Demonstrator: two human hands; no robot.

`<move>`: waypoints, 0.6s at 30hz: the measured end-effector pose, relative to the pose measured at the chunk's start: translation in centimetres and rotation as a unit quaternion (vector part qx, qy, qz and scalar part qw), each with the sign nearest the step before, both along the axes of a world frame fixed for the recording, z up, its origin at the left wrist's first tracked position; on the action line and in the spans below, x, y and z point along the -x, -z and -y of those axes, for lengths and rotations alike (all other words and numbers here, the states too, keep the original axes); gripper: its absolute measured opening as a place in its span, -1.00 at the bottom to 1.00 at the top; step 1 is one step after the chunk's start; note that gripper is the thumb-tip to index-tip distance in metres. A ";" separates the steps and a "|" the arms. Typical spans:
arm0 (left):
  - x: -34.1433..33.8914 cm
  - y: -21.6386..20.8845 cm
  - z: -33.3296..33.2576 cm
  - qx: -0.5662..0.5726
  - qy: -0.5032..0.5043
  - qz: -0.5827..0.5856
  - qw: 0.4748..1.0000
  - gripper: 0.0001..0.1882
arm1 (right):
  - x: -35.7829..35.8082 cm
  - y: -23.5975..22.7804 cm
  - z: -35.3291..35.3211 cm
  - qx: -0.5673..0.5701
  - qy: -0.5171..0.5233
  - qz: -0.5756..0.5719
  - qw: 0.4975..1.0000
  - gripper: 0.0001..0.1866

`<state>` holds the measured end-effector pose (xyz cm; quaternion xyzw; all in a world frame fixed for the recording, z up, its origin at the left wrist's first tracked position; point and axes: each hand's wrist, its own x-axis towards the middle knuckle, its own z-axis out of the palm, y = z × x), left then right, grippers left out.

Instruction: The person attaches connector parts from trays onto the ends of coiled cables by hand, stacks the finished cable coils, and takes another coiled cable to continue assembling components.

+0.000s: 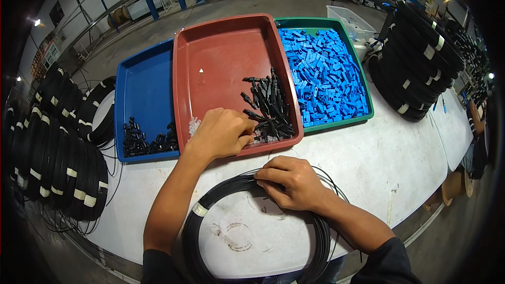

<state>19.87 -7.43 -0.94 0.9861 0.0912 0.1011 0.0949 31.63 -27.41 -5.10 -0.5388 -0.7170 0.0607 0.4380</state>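
My left hand [223, 130] reaches over the near rim of a red tray [221, 52]. Its fingers are curled together beside black connector parts [271, 105] and small clear pieces [194, 125]; whatever they pinch is hidden. In front of the tray, a coil of black cable [193, 231] with a white tape band [200, 209] lies on the white table [368, 189]. My right hand [291, 181] grips the cable at the coil's far side, thumb and fingers closed around it. Loose cable loops stick out to the right of that hand.
A blue tray [144, 89] holding small black parts [138, 139] stands on the left. To the right is a green tray [366, 92] full of blue clips [326, 76]. Stacked cable coils flank the table, left [58, 171] and right [415, 63]. A clear bin [351, 21] sits behind.
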 end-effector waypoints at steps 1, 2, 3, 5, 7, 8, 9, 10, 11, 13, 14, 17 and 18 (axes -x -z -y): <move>0.1 -0.1 0.1 -0.002 -0.001 0.000 1.000 -0.81 | 0.1 0.0 -0.1 -0.001 -0.003 0.000 1.000 -0.84; 0.2 -0.1 0.0 -0.053 -0.033 0.005 0.998 -0.82 | 0.1 0.0 -0.1 -0.004 -0.003 0.000 1.000 -0.84; 0.2 0.0 -0.1 -0.103 -0.065 0.010 0.992 -0.82 | 0.2 0.0 -0.1 -0.004 -0.004 -0.001 1.000 -0.84; 0.0 0.5 -1.0 -0.131 -0.075 0.053 0.987 -0.85 | 0.2 0.1 -0.1 -0.004 -0.005 -0.002 1.000 -0.84; -0.3 0.7 -1.6 -0.159 -0.084 0.096 0.979 -0.85 | 0.3 0.0 -0.2 0.000 -0.003 -0.008 1.000 -0.83; -0.5 0.7 -1.8 -0.150 -0.075 0.119 0.979 -0.85 | 0.3 0.0 -0.2 -0.001 -0.004 -0.008 1.000 -0.83; -0.6 0.7 -2.0 -0.141 -0.066 0.141 0.978 -0.83 | 0.3 0.0 -0.2 0.000 -0.004 -0.008 1.000 -0.83; -0.8 0.7 -2.0 -0.142 -0.066 0.141 0.978 -0.83 | 0.2 0.0 -0.1 0.002 -0.004 -0.009 1.000 -0.83; -1.0 0.8 -2.0 -0.132 -0.056 0.152 0.978 -0.82 | 0.2 0.1 -0.1 0.001 -0.004 -0.008 1.000 -0.83; -1.3 0.9 -2.1 -0.123 -0.047 0.164 0.978 -0.80 | 0.2 0.1 0.0 0.011 -0.002 -0.012 1.000 -0.83; -1.4 0.9 -2.3 -0.143 -0.089 0.159 0.973 -0.79 | 0.1 0.0 0.0 0.011 -0.002 -0.011 1.000 -0.83; -1.7 1.3 -3.7 -0.158 -0.112 0.184 0.964 -0.78 | 0.1 -0.2 -0.1 0.018 -0.005 -0.001 1.000 -0.84; -1.8 1.3 -4.3 -0.153 -0.091 0.215 0.960 -0.78 | 0.2 -0.1 -0.1 0.014 -0.006 -0.009 1.000 -0.84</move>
